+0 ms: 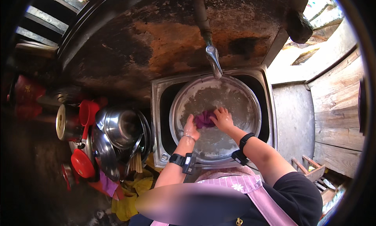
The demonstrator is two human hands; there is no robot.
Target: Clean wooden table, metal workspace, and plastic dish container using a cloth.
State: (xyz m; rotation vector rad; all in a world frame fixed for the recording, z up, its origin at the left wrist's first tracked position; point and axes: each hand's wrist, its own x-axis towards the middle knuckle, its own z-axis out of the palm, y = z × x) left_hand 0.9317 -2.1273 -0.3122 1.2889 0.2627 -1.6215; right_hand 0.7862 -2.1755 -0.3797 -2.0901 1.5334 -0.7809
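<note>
A large round metal basin (241,108) of cloudy water rests in a stainless steel sink (155,108). A wet purple cloth (204,119) lies in the water near the basin's middle. My right hand (223,119) has its fingers on the right edge of the cloth; whether they grip it is hard to tell. My left hand (191,128) is just left of the cloth with the thumb side up, and its fingers are partly hidden. Above the basin's far rim hangs the spout of a metal faucet (214,60).
Stacked metal bowls (123,127), a pot (66,122), a red ladle (88,113), a metal lid (105,155) and wooden chopsticks (136,163) crowd the left side. A stained wall (176,47) rises behind the sink. To the right are a concrete ledge (293,111) and wooden planks (337,120).
</note>
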